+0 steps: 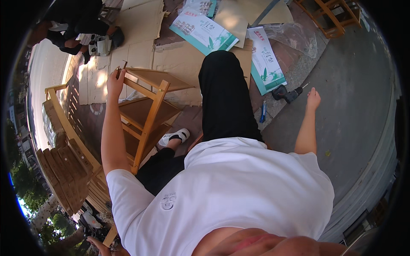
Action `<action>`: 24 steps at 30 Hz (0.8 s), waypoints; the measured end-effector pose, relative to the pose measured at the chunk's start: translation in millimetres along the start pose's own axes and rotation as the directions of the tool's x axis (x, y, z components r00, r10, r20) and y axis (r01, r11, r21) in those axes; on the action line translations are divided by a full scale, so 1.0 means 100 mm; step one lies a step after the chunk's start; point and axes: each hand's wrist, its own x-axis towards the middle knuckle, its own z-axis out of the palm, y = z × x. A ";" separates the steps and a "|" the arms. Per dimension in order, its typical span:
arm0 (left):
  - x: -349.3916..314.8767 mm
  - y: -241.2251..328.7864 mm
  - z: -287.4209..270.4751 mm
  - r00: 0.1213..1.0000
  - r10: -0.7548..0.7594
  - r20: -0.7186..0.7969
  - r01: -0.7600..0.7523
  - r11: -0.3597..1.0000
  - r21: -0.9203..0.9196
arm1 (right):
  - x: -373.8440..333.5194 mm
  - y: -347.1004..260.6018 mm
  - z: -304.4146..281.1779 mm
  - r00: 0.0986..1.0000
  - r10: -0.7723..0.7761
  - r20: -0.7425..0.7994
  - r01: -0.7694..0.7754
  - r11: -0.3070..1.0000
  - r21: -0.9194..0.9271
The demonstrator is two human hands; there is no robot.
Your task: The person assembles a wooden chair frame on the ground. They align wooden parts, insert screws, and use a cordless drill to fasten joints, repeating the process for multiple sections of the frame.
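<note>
A wooden rack with brown shelf panels (147,112) stands at my left, tilted in the picture. By its far upper corner, my left hand (115,82) is closed, with a thin dark piece (125,64) showing at the fingertips; its kind is too small to tell. My right hand (314,99) is out at the right above the grey ground, its fingers curled closed. Whether anything is inside them is hidden. Just left of that hand lies a black power drill (289,94), its bit pointing toward my fingers. Near the drill is a blue pen-like tool (263,112).
Flattened cardboard (179,57) covers the paving ahead, with white-and-green printed boxes (205,32) and clear plastic wrap (299,38) on it. Stacked brown panels (64,170) stand at the left. Another person (77,25) sits at the far left; another wooden frame (329,17) is far right.
</note>
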 end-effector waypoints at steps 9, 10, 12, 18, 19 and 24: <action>-0.66 0.08 -0.40 0.972 -0.099 -0.212 0.103 0.995 0.012 | -1.53 2.83 -0.30 0.790 0.586 0.180 -0.514 0.793 -0.327; -1.09 0.02 -0.50 0.939 -0.207 -0.275 0.196 0.978 -0.069 | -1.45 2.68 0.08 0.832 0.509 0.221 -0.466 0.857 -0.219; -1.40 0.07 -0.64 0.904 -0.281 -0.322 0.246 0.958 -0.145 | -1.32 2.15 0.88 0.941 0.298 0.162 -0.315 0.944 0.096; -2.40 0.17 -0.77 0.844 -0.426 -0.325 0.396 0.905 -0.159 | -0.67 1.42 1.75 0.752 0.655 -0.076 -0.512 0.652 0.559; -2.65 0.22 -0.79 0.835 -0.471 -0.284 0.434 0.881 -0.187 | -0.62 1.32 1.72 0.755 0.650 -0.087 -0.509 0.665 0.547; -2.93 1.04 -0.48 0.882 -0.325 -0.340 0.293 0.945 -0.143 | -0.15 0.71 1.49 0.904 0.403 0.142 -0.376 0.592 0.713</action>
